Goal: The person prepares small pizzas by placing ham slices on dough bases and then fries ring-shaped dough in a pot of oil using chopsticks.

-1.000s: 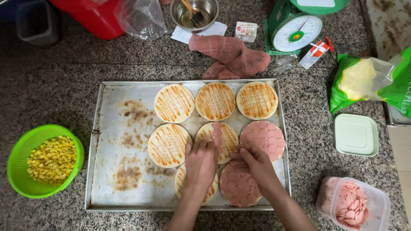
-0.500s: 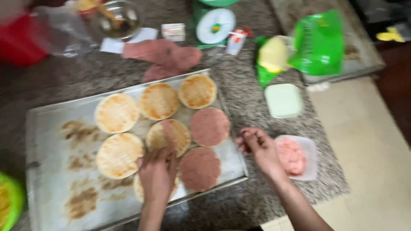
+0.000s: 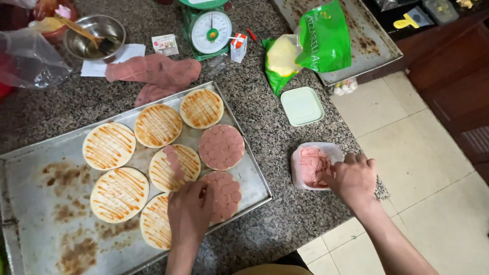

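Note:
A metal baking tray on the granite counter holds several round flat breads streaked with orange sauce. Two of them are covered in pink sausage slices. One bread carries a short row of slices. My left hand rests on the tray's near side, its fingers on the bread between the sliced one and a plain one. My right hand reaches into a clear plastic tub of pink sausage slices at the counter's edge; whether it holds a slice is hidden.
A pale green lid lies beyond the tub. Behind it are a green bag of cheese, a second tray, a green kitchen scale, pink oven mitts, a steel bowl with a brush. Tiled floor lies right.
My right hand left the tray and moved right into the tub of slices. The view swung right, so the green bowl of corn is out of sight. My left hand stays on the tray.

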